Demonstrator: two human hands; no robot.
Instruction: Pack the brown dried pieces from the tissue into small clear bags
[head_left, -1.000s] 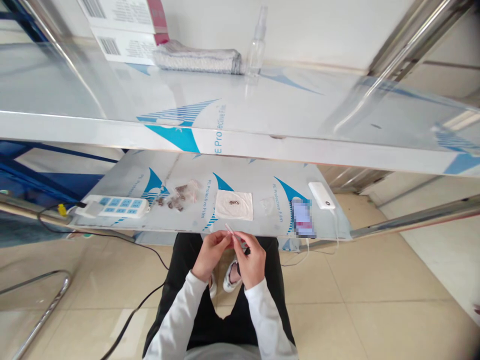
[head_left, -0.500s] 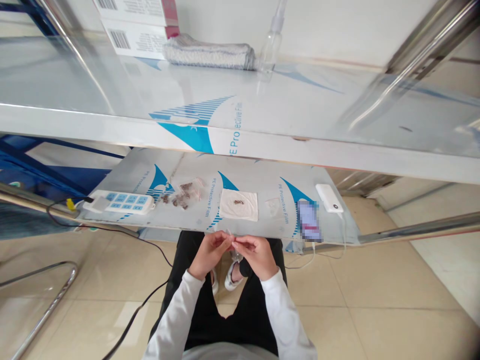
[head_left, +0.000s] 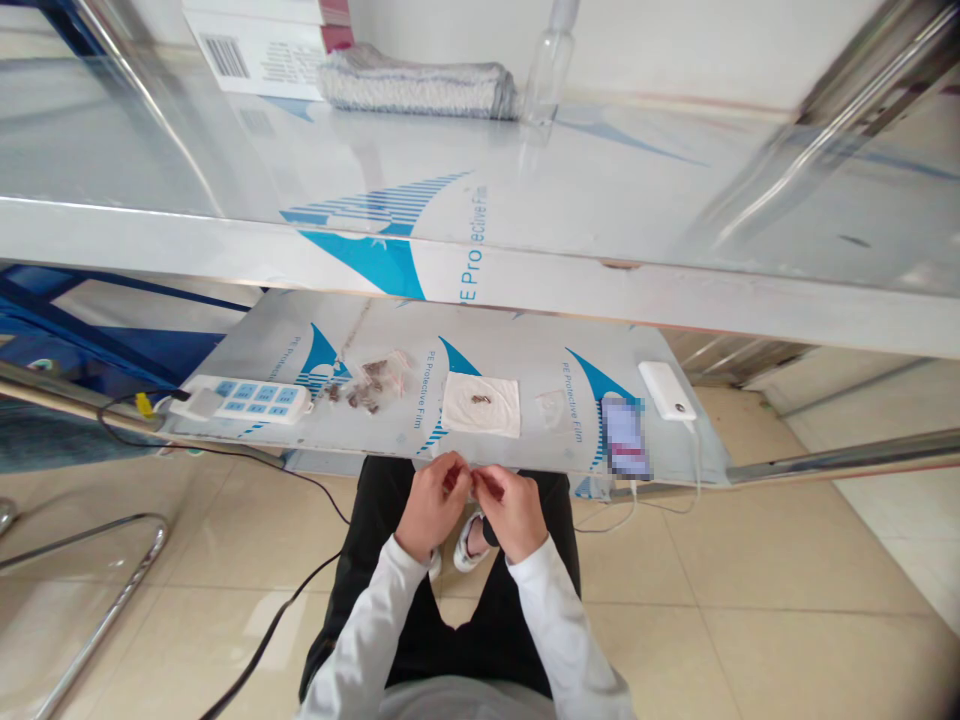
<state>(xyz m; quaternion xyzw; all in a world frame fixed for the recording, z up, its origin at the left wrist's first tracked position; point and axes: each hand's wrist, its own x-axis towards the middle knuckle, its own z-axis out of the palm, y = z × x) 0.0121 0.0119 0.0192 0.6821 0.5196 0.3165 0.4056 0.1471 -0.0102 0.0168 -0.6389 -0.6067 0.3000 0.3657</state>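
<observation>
My left hand (head_left: 436, 505) and my right hand (head_left: 513, 512) meet just in front of the lower shelf's edge, above my lap. The fingers of both are curled and pinched together at the tips. Between them is a small clear plastic bag, mostly hidden by the fingers now. Past my hands, a white cloth (head_left: 495, 420) lies flat on the shelf with a few small brownish metal pieces (head_left: 481, 399) in its middle. To its left are several small clear bags (head_left: 371, 385) with dark brown pieces. On its right lies another small clear bag (head_left: 551, 408).
A white power strip (head_left: 255, 402) is at the lower shelf's left. The blurred-out phone (head_left: 627, 440) and a white power bank (head_left: 667, 390) with cables sit at the right. Above, the upper shelf (head_left: 600, 200) carries a folded grey towel (head_left: 420, 88), a clear bottle (head_left: 551, 75) and boxes (head_left: 262, 55).
Both hands have turned and curled more tightly together, rising slightly. The clear bag that hung below the fingertips is now largely out of sight. The camera view has shifted a little.
</observation>
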